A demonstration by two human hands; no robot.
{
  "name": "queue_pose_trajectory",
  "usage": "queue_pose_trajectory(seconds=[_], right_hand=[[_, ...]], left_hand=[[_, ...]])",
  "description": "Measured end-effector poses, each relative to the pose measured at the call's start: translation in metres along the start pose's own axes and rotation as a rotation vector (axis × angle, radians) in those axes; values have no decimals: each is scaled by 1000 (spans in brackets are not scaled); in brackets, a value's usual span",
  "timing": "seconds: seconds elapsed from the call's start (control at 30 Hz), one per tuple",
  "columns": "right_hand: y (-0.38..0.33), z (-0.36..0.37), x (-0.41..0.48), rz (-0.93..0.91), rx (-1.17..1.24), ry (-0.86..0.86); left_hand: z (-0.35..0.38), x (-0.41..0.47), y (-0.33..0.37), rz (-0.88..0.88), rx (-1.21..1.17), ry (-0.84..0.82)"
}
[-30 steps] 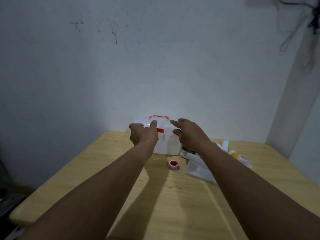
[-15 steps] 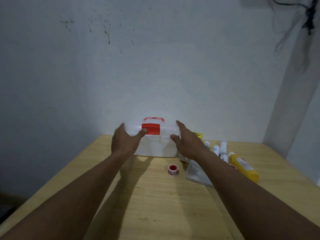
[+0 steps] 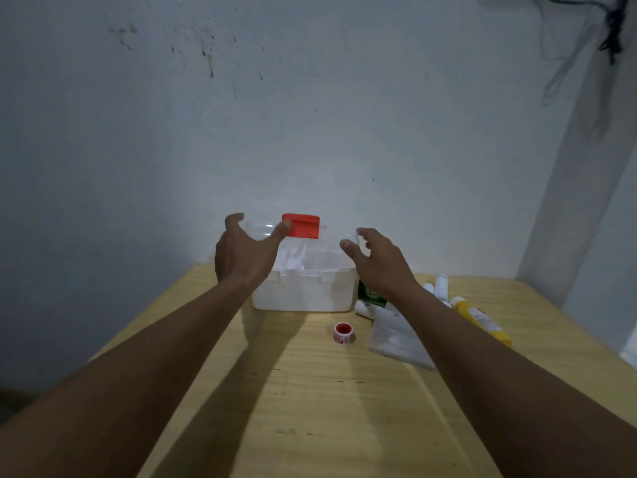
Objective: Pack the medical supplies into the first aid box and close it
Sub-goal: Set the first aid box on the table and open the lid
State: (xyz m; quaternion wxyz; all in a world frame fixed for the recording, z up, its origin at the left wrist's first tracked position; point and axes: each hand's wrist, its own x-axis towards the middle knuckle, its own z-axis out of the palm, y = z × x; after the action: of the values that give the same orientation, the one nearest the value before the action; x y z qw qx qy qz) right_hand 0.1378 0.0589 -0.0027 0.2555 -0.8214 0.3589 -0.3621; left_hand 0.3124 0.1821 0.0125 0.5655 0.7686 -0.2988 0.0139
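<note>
The white first aid box (image 3: 303, 291) stands at the far edge of the wooden table (image 3: 310, 408), against the wall. Its clear lid (image 3: 327, 236) with a red latch (image 3: 303, 225) is swung up and a white inner tray shows inside. My left hand (image 3: 244, 253) grips the lid's left edge. My right hand (image 3: 377, 260) pinches the lid's right edge. A red and white tape roll (image 3: 343, 332) lies in front of the box. A clear plastic packet (image 3: 396, 343), a green box (image 3: 370, 293), white tubes (image 3: 439, 286) and a yellow bottle (image 3: 481, 319) lie to the right, partly hidden by my right arm.
A grey-white wall rises right behind the box. A wall corner and hanging black cables (image 3: 613, 25) stand at the upper right. The table's left edge drops off to a dark floor.
Both hands moved from the closed box's sides up to the lid, and the lid has swung up and open. The inner tray is now exposed.
</note>
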Motion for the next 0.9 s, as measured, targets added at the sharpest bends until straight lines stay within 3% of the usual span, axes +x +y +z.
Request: queue_pose_trajectory(seconds=[0.23, 0.4, 0.63, 0.9], right_hand=[[-22, -11, 20, 103, 333, 87], [-23, -14, 29, 118, 404, 43], [-13, -7, 28, 121, 362, -114], [-8, -2, 39, 199, 255, -123]], left_hand=[[-2, 24, 28, -137, -288, 64], [-2, 39, 25, -53, -269, 16], [1, 52, 18, -22, -290, -238], [10, 66, 19, -129, -251, -309]])
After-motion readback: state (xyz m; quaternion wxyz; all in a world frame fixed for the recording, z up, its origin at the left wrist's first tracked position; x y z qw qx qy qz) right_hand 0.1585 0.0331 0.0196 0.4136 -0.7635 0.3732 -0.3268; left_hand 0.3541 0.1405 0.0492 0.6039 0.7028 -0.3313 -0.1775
